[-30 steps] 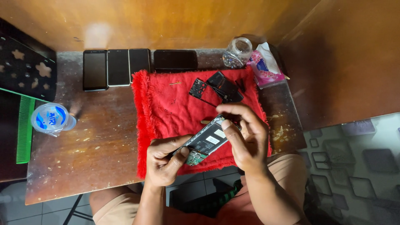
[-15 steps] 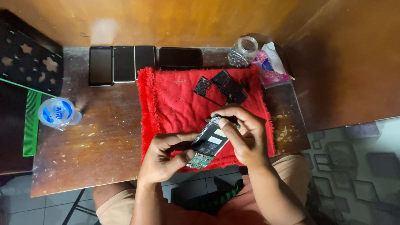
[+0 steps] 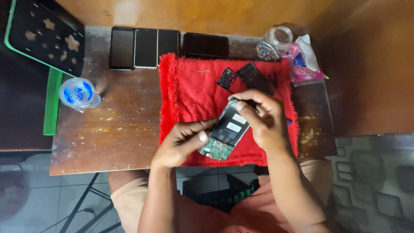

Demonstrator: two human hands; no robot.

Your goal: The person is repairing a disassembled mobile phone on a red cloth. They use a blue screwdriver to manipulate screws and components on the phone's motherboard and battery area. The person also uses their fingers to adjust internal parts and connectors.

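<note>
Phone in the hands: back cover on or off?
Off. The phone lies between the left hand and right hand with its green circuit board bare at the lower end; dark loose parts lie on the red cloth.

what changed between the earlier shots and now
Little changed. The left hand and right hand hold the opened phone as before, over the red cloth; the right fingertips stay at its top end. The shift in framing looks like camera movement. The black parts on the cloth, the row of phones, the glass jar and the plastic cup lie unmoved.
</note>
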